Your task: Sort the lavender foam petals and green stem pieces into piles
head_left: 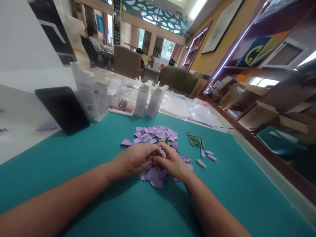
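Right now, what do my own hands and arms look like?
Your left hand and right hand are ungloved. Both forearms are bare as far as they show: no sleeves, watch or bracelet visible. Finger details look blurred.

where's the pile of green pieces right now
In the head view, the pile of green pieces lies right of centre on the teal mat, right of the right hand, just behind the lilac tapered pieces.
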Demonstrator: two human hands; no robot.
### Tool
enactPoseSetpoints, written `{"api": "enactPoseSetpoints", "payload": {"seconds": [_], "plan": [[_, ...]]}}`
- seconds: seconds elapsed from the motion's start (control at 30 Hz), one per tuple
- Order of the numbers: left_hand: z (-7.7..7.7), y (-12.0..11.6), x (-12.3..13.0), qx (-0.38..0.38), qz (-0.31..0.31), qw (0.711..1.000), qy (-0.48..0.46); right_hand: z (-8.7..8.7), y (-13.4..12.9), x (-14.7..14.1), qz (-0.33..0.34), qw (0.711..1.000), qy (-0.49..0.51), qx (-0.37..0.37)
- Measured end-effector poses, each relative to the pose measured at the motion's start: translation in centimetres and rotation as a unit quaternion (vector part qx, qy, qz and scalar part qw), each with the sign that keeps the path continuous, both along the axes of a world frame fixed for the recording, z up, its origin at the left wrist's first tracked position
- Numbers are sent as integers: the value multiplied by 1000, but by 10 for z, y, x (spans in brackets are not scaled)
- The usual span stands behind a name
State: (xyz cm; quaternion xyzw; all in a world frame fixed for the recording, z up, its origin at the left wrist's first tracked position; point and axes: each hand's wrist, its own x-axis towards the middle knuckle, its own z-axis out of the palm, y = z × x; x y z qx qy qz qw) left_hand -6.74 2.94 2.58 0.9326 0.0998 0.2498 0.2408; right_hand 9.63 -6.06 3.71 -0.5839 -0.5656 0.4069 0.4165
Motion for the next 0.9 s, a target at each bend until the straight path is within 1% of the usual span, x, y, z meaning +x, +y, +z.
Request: {"api": "enactPoseSetpoints", "payload": {"seconds": [0.07, 0.13, 0.17, 0.23, 0.3, 0.33, 0.4, 0.47, 0.57, 0.7, 0.9], "plan": [[-1, 1, -2, 21, 0, 1000, -11, 2, -7, 19, -26, 998, -59, 16], [-1, 4, -5, 52, 9, 999, -8, -1, -17, 48, -98, 983, -145, 52], [-1, 6, -6, 66, 14, 998, -2, -4, -22, 66, -147, 968, -185, 80], [-1, 9, -7, 91, 21, 996, 11, -15, -34, 104, -252, 917, -280, 134], [-2, 10, -6, 111, 20, 993, 22, -30, -48, 139, -324, 863, -364, 132], [-3, 11, -6, 119, 19, 992, 25, -38, -54, 154, -337, 845, -399, 119], [-5, 12, -4, 133, 16, 991, 27, -53, -67, 177, -338, 824, -445, 91], [-6, 13, -4, 139, 20, 990, 27, -65, -75, 192, -339, 819, -457, 78], [-5, 16, -5, 133, 31, 990, 31, -78, -81, 202, -337, 814, -466, 78], [-4, 20, -7, 121, 44, 991, 42, -85, -80, 205, -334, 810, -475, 79], [-5, 21, -7, 126, 46, 990, 44, -82, -80, 203, -360, 794, -481, 91]]}}
